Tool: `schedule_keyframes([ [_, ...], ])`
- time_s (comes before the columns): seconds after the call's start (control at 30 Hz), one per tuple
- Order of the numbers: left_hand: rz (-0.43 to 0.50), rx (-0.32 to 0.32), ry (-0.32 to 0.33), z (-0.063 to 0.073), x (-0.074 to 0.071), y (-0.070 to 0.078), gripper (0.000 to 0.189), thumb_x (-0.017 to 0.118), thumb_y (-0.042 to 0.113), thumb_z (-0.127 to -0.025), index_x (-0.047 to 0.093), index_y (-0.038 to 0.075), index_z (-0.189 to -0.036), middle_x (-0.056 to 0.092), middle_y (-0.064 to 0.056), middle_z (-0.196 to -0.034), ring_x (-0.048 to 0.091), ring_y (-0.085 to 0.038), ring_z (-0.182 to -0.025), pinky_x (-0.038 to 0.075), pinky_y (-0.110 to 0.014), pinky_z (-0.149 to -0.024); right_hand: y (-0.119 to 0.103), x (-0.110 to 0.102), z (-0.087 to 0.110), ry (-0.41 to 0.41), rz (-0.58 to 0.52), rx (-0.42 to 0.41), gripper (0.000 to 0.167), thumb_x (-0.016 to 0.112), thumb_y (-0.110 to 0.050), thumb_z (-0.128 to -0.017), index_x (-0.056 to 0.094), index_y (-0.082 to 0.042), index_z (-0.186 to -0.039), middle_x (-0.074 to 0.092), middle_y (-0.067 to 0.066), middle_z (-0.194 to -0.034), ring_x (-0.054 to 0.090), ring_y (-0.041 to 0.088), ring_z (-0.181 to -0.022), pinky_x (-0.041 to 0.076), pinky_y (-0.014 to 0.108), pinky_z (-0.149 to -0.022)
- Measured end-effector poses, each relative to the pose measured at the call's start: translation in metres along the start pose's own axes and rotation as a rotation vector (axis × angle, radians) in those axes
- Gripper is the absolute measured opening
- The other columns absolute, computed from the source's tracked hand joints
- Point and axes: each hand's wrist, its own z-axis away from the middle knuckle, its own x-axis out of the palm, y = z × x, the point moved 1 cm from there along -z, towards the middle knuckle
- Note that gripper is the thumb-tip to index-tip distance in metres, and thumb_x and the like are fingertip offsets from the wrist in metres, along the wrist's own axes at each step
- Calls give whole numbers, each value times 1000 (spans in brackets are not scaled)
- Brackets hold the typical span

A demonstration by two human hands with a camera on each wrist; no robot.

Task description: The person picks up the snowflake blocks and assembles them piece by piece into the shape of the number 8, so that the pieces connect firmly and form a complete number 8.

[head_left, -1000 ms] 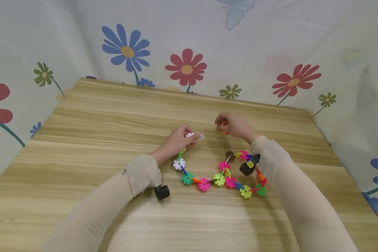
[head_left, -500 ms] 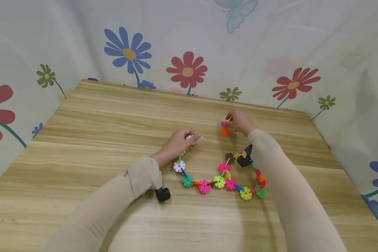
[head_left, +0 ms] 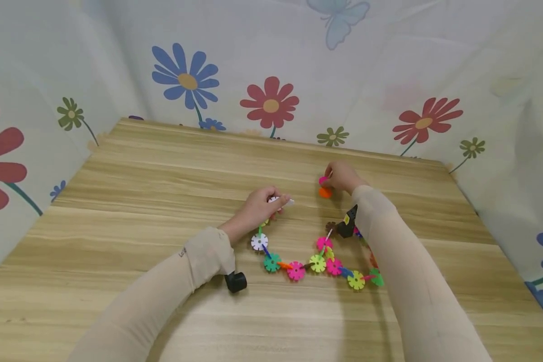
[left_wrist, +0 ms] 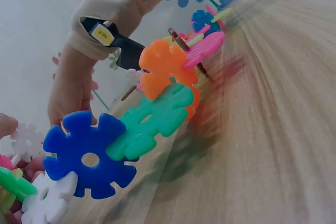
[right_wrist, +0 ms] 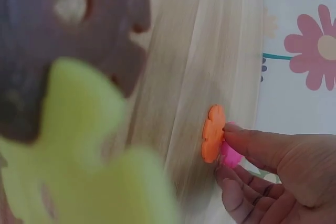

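Note:
My left hand point(head_left: 256, 207) pinches a white notched plastic disc point(head_left: 274, 201) at one end of a chain of colourful interlocking discs. A white disc point(head_left: 259, 242), a teal disc point(head_left: 272, 262) and a yellow disc point(head_left: 356, 280) are among its links. Close up in the left wrist view are a blue disc point(left_wrist: 90, 156) and an orange one point(left_wrist: 164, 66). Farther back, my right hand point(head_left: 344, 176) pinches a pink disc point(right_wrist: 231, 154) between thumb and finger. An orange disc point(right_wrist: 213, 134) sits right against it; whether the two are joined I cannot tell.
The chain curves over a wood-grain table point(head_left: 163, 166), part of it under my right forearm point(head_left: 416, 271). A flower-printed cloth point(head_left: 353, 75) stands behind the table's back edge. A black wrist camera point(head_left: 236, 282) hangs below my left cuff.
My right hand has shifted slightly right, and the pink and orange discs at its fingertips now show more fully. My left hand keeps its hold on the white disc, nearly still.

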Motion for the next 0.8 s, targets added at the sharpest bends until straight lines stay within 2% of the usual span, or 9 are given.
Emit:
schedule_keyframes([
  [0.1, -6, 1, -3, 0, 0, -1, 31, 58, 37, -96, 62, 6, -98, 65, -8, -80, 52, -11, -56, 42, -23, -50, 1, -2, 3, -7, -72, 14, 27, 67, -13, -88, 54, 6, -103, 62, 23, -103, 56, 27, -89, 46, 37, -81],
  [0.27, -17, 5, -2, 1, 1, -1, 31, 57, 36, -97, 62, 6, -98, 66, -8, -81, 52, -12, -57, 43, -24, -51, 0, -10, 13, -9, -229, -3, 18, 59, -3, -92, 55, 8, -105, 62, 21, -96, 62, 19, -73, 53, 30, -69],
  [0.4, -19, 4, 1, 2, -1, 1, 31, 56, 36, -97, 62, 6, -98, 66, -8, -82, 53, -12, -57, 43, -24, -51, -5, -18, 25, -3, -345, -38, 20, 54, -6, -96, 56, 10, -108, 62, 20, -93, 64, 15, -67, 57, 29, -65],
  [0.6, -32, 23, 8, 1, -2, 0, 33, 55, 38, -97, 62, 6, -98, 67, -9, -82, 53, -13, -57, 42, -23, -50, -18, -21, 52, 15, -477, -115, 21, 52, -14, -99, 54, 5, -109, 66, 23, -94, 66, 21, -67, 56, 27, -61],
  [0.8, -24, 21, -8, 2, 0, 2, 34, 54, 38, -97, 62, 5, -99, 66, -8, -82, 53, -13, -57, 43, -24, -50, -28, -14, 81, 83, -570, -173, 22, 53, -13, -99, 54, 4, -112, 68, 25, -86, 68, 24, -64, 56, 28, -59],
])
